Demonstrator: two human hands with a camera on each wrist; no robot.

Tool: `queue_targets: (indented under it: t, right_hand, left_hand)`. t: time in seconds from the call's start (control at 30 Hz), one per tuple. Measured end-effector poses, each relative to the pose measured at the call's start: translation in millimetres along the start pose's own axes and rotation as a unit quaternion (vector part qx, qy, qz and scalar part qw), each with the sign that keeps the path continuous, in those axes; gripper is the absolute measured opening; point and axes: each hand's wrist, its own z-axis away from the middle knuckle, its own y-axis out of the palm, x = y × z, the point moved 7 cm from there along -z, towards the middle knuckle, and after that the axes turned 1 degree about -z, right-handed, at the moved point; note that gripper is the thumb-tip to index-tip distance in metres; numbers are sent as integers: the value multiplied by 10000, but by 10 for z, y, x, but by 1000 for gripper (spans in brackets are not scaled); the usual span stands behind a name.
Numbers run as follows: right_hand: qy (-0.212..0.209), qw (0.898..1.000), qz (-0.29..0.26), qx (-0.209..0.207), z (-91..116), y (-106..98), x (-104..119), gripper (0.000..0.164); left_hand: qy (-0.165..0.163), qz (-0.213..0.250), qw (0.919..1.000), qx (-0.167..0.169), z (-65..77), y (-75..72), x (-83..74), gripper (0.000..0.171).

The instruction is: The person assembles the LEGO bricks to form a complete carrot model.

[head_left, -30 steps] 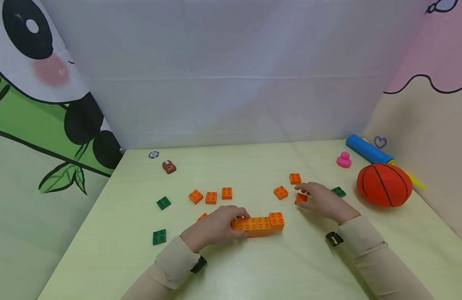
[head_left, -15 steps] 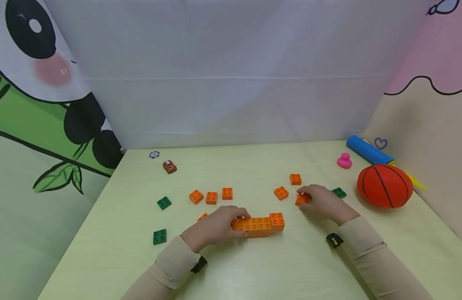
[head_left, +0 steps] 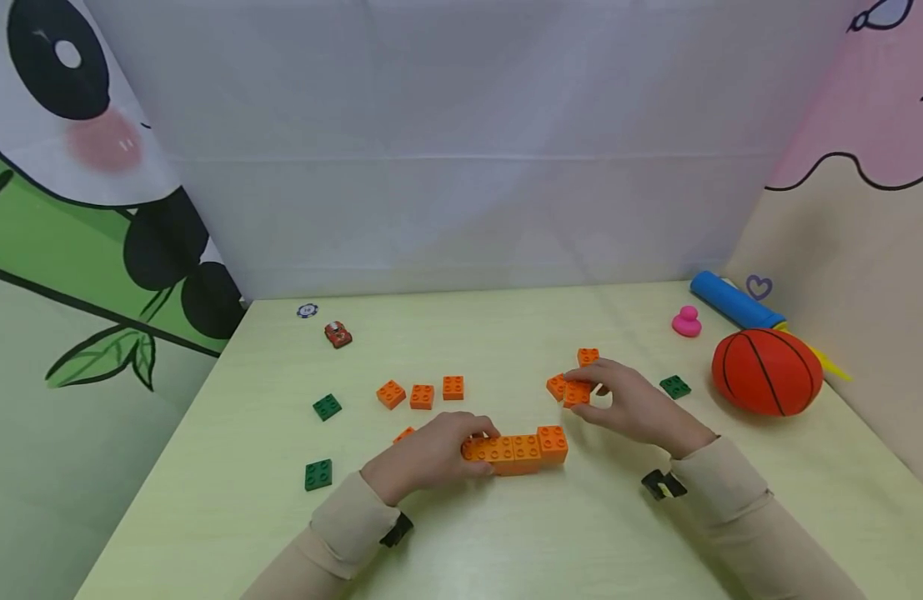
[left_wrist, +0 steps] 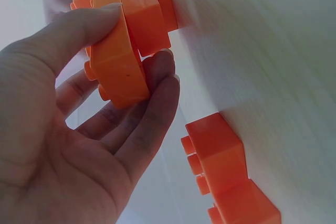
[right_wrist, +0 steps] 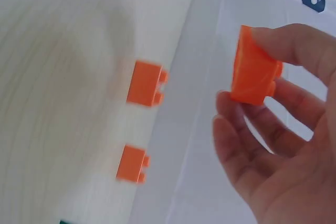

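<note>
My left hand (head_left: 437, 451) grips the left end of a row of joined orange toy bricks (head_left: 515, 454) near the middle of the table. In the left wrist view, thumb and fingers pinch the row's end brick (left_wrist: 118, 66) from both sides. My right hand (head_left: 632, 402) pinches a single orange toy brick (right_wrist: 256, 69) between thumb and fingertips, raised over the table in the right wrist view. From the head view this brick partly covers another orange brick (head_left: 555, 386) lying behind it. One more orange brick (head_left: 588, 356) lies just beyond the right fingers.
Several orange bricks (head_left: 422, 397) and two green bricks (head_left: 318, 474) lie left of centre. Farther back are a red toy car (head_left: 338, 334) and a poker chip (head_left: 307, 310). At right are a green brick (head_left: 674, 387), a ball (head_left: 767, 372), a pink toy (head_left: 686, 322) and a blue cylinder (head_left: 737, 300).
The right hand has closed on an orange brick, lifted it and carried it leftward. The left hand still holds the brick row in the same spot.
</note>
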Motion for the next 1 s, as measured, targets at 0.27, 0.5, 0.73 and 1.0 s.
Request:
queue_targets:
  t: [0.27,0.5,0.73,1.0]
  right_hand:
    - [-648,9956,-670,-55,34,150,352,43]
    - [-901,9924,-748,382,53,366,525,43]
    - [-535,9939,-611,745,46,510,515,44]
    - [-310,9936,-382,1018,61,539,481,47]
  left_hand:
    - [71,-111,9999,-24,-10,8,6,31]
    - [118,-188,9997,-39,-12,7,-3,32]
    - [167,-132,9997,-74,-14,3,-7,31]
    - [145,-96,9998,-46,-14,16,-2,32]
